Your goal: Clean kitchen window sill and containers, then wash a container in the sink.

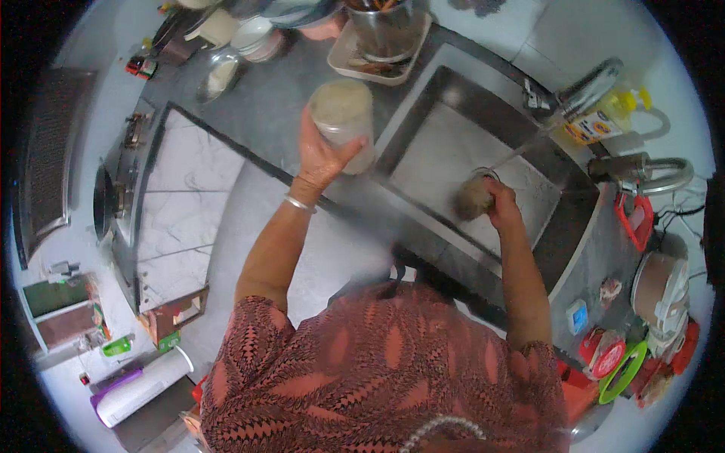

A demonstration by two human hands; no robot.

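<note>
My left hand (325, 150) grips a lidded, translucent round container (342, 122) above the dark counter, left of the sink. Over the basin of the steel sink (430, 133), my right hand (501, 198) holds a small rounded vessel (474, 195), blurred, perhaps a glass or jar, by its side. A thin stream of water runs from the upper faucet (592, 88) down to the vessel's rim. What the vessel contains cannot be told.
A pale tray (340, 59) with a steel pot stands behind the sink, near stacked bowls (255, 37). A yellow soap bottle (600, 122) stands by the faucets. A second faucet (662, 172), a red-rimmed item and a round lidded pot (657, 289) are at right. The cooktop is far left.
</note>
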